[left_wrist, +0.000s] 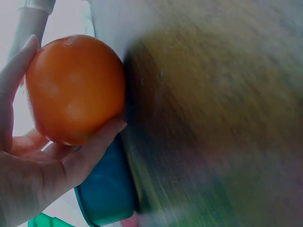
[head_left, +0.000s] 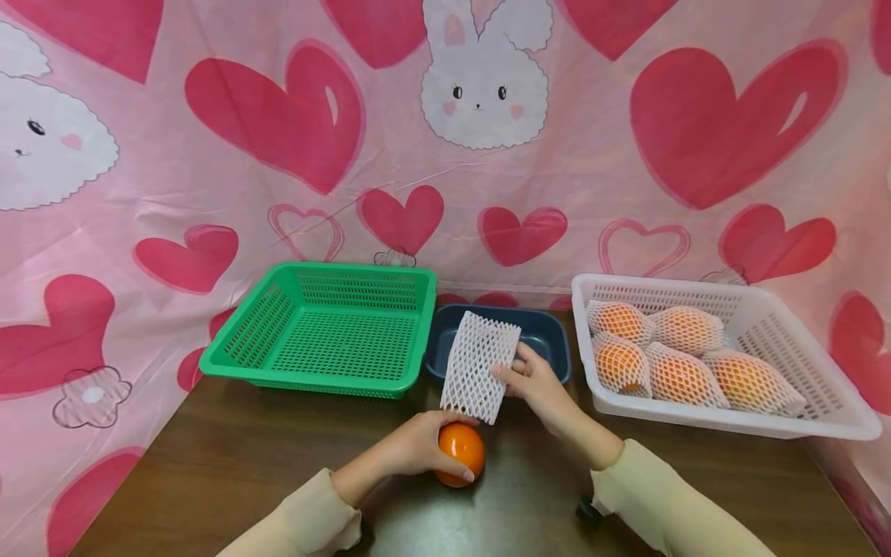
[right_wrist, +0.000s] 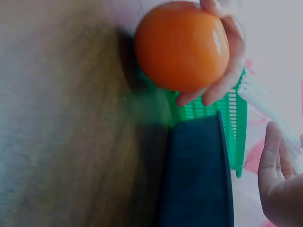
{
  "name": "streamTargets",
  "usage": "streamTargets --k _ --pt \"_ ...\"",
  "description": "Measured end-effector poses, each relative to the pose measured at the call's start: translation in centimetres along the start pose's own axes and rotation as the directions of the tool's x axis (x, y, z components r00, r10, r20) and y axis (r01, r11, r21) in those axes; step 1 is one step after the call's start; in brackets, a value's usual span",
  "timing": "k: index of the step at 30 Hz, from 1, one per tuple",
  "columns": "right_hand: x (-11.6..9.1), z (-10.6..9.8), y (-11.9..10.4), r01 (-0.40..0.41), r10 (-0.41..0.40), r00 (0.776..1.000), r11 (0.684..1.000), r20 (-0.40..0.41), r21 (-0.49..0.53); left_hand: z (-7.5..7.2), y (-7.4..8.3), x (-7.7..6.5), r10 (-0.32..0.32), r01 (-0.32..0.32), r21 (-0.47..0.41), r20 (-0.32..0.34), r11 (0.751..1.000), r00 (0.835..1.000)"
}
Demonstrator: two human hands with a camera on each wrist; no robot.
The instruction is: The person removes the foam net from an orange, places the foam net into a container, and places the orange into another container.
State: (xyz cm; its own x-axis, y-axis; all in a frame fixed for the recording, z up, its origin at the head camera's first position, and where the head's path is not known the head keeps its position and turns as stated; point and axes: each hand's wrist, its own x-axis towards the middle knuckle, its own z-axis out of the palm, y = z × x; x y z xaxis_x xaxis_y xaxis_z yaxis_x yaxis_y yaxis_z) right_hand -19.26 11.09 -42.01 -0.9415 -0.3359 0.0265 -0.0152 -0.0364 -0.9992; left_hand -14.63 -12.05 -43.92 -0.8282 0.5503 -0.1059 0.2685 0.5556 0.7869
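My left hand [head_left: 419, 446] grips a bare orange [head_left: 462, 455] at the front middle of the table, thumb on the near side and fingers round the far side. In the left wrist view the orange [left_wrist: 75, 90] shows smooth and without a net. My right hand [head_left: 534, 381] pinches a white foam net sleeve [head_left: 480, 367] by its right edge. The sleeve hangs flattened above and just beyond the orange, in front of a dark blue tray [head_left: 550, 340]. At the right wrist view's edge, the fingers [right_wrist: 270, 153] hold the sleeve, which is partly cut off.
A green basket [head_left: 334, 384] stands at the back left with nothing visible inside. At the right, a white basket [head_left: 828, 340] contains several oranges in foam nets [head_left: 685, 379]. A pink heart-patterned cloth [head_left: 390, 139] hangs behind the brown wooden table [head_left: 230, 441].
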Motion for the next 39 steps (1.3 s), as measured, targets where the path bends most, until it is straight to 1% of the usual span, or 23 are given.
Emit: streamTargets --k 2,8,11,13,14,15,19,20,21,23,26,27,29,31,34,36,37,39 --pt "0.7 -0.1 0.0 -0.011 0.011 1.000 1.000 -0.019 -0.016 0.0 -0.1 0.0 0.019 -0.019 0.005 0.021 1.000 1.000" --pt "3.0 -0.5 0.3 -0.034 0.030 0.997 0.998 -0.071 -0.049 -0.1 -0.1 -0.1 0.060 -0.059 -0.016 0.077 0.998 0.995" --pt "4.1 -0.6 0.5 -0.061 0.052 0.993 0.995 -0.110 -0.076 -0.3 -0.1 -0.2 0.069 -0.068 -0.014 0.101 0.998 0.993" --pt "4.8 -0.6 0.6 -0.088 0.075 0.987 0.992 -0.143 -0.089 -0.3 -0.3 0.0 0.081 -0.080 -0.012 0.119 0.997 0.990" --pt "5.0 -0.6 0.7 -0.101 0.085 0.984 0.990 -0.157 -0.094 -0.2 -0.7 0.1 0.086 -0.086 -0.010 0.130 0.996 0.988" --pt "5.3 -0.6 0.7 -0.114 0.097 0.981 0.989 -0.170 -0.097 0.1 -1.6 0.5 0.095 -0.097 0.003 0.139 0.995 0.986" --pt "6.4 -0.4 0.9 -0.165 0.145 0.969 0.982 -0.198 -0.088 1.4 -5.5 2.0 0.103 -0.106 0.006 0.174 0.994 0.979" --pt "6.7 -0.3 0.9 -0.176 0.156 0.967 0.981 -0.200 -0.084 1.7 -6.0 2.2 0.104 -0.109 0.019 0.178 0.994 0.978" --pt "7.0 -0.3 1.0 -0.189 0.171 0.965 0.979 -0.200 -0.077 1.7 -6.1 2.2 0.108 -0.114 0.022 0.180 0.993 0.978" --pt "7.6 -0.1 1.1 -0.212 0.197 0.963 0.975 -0.185 -0.066 1.1 -4.5 1.6 0.092 -0.098 0.022 0.184 0.995 0.979" --pt "8.2 0.0 1.3 -0.250 0.240 0.961 0.967 -0.138 -0.056 0.0 -1.4 0.4 0.075 -0.081 0.025 0.187 0.996 0.979" --pt "8.4 0.1 1.3 -0.265 0.257 0.959 0.963 -0.120 -0.054 -0.3 -0.7 0.2 0.068 -0.072 0.012 0.191 0.997 0.979" --pt "8.6 0.2 1.3 -0.292 0.285 0.954 0.955 -0.094 -0.060 -0.2 -1.1 0.2 0.075 -0.077 0.003 0.197 0.997 0.977" --pt "8.8 0.1 1.5 -0.307 0.302 0.950 0.949 -0.075 -0.070 0.3 -2.9 0.8 0.075 -0.073 -0.018 0.207 0.997 0.975" --pt "9.0 0.0 1.8 -0.318 0.313 0.947 0.943 -0.068 -0.094 1.5 -6.7 2.3 0.086 -0.081 -0.029 0.221 0.996 0.971" --pt "9.1 -0.1 2.0 -0.319 0.313 0.947 0.941 -0.070 -0.114 2.1 -8.4 3.0 0.079 -0.072 -0.039 0.231 0.997 0.970" --pt "9.2 -0.1 2.1 -0.323 0.316 0.946 0.938 -0.073 -0.125 2.2 -9.0 3.3 0.080 -0.073 -0.037 0.234 0.997 0.969" --pt "9.3 -0.2 2.4 -0.326 0.318 0.945 0.934 -0.074 -0.148 2.4 -9.5 3.5 0.088 -0.082 -0.036 0.235 0.996 0.968"
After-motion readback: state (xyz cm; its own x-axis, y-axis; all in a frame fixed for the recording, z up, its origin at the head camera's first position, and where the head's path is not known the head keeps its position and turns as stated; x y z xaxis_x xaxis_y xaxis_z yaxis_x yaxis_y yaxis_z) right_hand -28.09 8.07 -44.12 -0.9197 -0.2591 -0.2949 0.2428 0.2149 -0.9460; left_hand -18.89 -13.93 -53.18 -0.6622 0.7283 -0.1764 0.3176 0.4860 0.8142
